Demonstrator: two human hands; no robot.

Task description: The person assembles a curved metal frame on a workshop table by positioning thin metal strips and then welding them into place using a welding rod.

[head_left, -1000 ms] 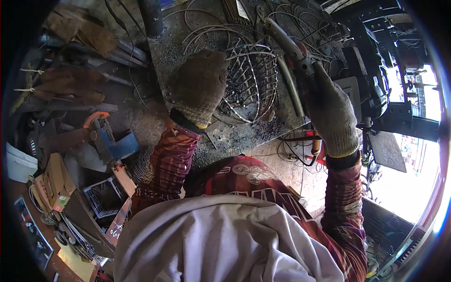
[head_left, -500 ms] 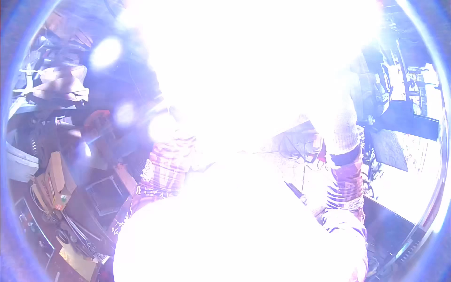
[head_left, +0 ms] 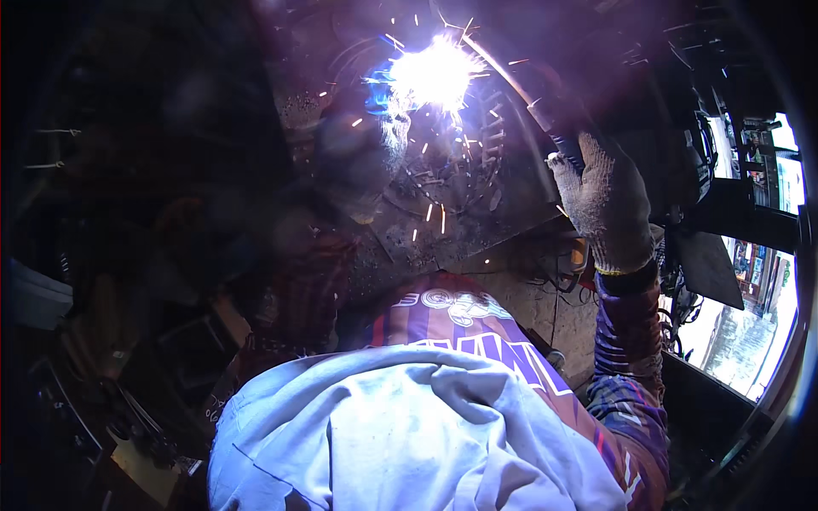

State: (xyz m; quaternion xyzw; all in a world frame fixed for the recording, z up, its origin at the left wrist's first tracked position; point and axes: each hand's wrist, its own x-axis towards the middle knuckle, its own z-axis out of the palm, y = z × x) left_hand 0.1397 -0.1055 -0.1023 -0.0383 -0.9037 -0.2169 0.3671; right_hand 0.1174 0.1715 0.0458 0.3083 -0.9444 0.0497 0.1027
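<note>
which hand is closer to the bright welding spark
Left. The gloved left hand sits just below-left of the spark, on the wire frame. The right hand grips the torch farther right.

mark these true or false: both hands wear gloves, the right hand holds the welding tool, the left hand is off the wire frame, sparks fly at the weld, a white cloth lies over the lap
1. Both hands wear gloves. True: the left hand and the right hand are in knitted work gloves.
2. The right hand holds the welding tool. True: it grips the welding tool, whose tip reaches the bright arc.
3. The left hand is held away from the wire frame. False: it rests on the wire frame, right beside the arc.
4. No sparks show. False: sparks scatter from the arc over the dark workbench.
5. A black cloth lies low in the picture. False: the cloth is whitish.
</note>
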